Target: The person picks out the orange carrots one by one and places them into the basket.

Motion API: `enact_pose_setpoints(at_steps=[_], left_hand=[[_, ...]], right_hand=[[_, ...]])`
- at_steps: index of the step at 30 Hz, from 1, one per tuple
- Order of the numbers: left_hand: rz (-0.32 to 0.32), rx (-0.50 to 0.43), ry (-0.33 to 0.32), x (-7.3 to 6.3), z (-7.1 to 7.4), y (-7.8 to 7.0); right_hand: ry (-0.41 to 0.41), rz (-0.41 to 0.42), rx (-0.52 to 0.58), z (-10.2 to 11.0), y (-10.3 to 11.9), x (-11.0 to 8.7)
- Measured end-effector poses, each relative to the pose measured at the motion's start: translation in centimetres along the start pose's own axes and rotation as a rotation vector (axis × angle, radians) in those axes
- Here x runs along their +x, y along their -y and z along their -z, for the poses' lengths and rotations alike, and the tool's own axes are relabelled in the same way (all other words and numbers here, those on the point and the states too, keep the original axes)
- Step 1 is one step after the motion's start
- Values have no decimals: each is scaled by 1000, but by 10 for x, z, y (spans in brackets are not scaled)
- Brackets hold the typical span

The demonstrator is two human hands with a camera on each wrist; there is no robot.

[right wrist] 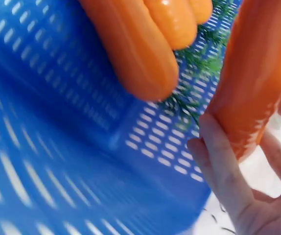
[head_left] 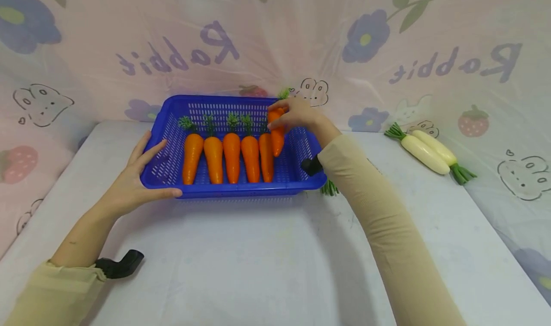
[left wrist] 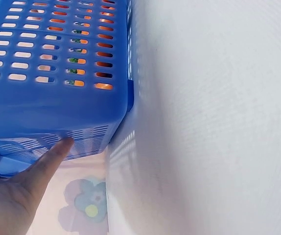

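Note:
A blue plastic basket (head_left: pixel 241 187) with slotted walls stands toward the back of the table. Several orange carrots (head_left: pixel 232 158) with green tops lie side by side in it, tips toward the front. My right hand (head_left: pixel 299 113) pinches another carrot (right wrist: pixel 255 73) between thumb and fingers, over the right part of the basket. That carrot hangs tip down beside the row. At the basket's front left corner, my left hand (head_left: pixel 129 182) rests with fingers spread and straight. Its thumb lies along the front rim. In the left wrist view, one finger (left wrist: pixel 57 152) touches the basket's outer wall.
Two white radishes (head_left: pixel 426 154) with green stems lie at the right of the white table (head_left: pixel 241 264). Green stems (head_left: pixel 329 188) show beside the basket's front right corner, the rest hidden by basket and arm. A printed curtain (head_left: pixel 275 43) hangs behind.

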State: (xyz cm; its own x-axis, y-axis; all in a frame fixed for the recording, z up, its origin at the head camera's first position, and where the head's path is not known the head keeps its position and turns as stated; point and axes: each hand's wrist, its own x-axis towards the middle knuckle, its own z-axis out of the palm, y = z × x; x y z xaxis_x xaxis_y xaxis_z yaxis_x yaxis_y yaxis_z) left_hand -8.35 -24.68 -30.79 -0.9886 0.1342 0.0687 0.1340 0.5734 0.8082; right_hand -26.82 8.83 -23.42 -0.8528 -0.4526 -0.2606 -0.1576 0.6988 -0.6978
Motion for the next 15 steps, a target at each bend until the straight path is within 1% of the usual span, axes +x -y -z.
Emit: enact_pose_setpoints(at_steps=[3,5,8,12,15], left_hand=[[1,4,-1,0,-1,1],[-1,4,-4,0,-1,0],[-4,5,-9,0,0,0],[-6,2,-8,0,-1,0],[-3,-1,-9,0,-1,0]], right_hand=[[0,-34,28,-5,-4,0],[13,-57,69,-7,-6,0],[27,-75,96,-10,-10,1],[42,-91,103,-14,-13,0],[41,-109,84,-17,-14,1]])
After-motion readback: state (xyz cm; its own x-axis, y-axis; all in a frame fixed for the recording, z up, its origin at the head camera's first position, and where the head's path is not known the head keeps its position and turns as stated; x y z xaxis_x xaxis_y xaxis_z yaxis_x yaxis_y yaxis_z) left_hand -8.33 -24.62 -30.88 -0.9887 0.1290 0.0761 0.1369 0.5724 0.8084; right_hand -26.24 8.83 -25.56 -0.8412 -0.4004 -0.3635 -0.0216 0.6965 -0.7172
